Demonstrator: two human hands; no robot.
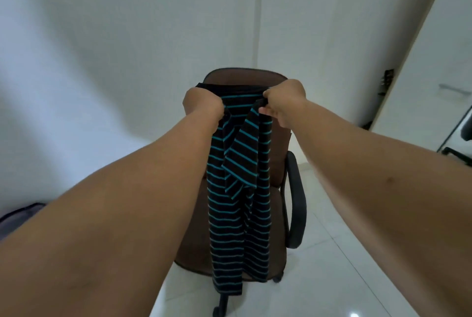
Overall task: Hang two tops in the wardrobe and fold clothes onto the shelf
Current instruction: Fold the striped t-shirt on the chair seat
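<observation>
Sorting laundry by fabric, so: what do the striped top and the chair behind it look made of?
The striped top looks like a soft knit, likely cotton jersey: matte, hanging limp in folds from both hands. The chair seems upholstered in brown woven fabric, also matte; its armrest looks like black plastic with a slight sheen.

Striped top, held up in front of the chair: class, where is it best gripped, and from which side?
Grip the striped top along its upper edge, one corner each for the left hand and right hand, coming from above. Held so, it hangs straight down before the brown chair, probably easiest to hang or fold.
</observation>
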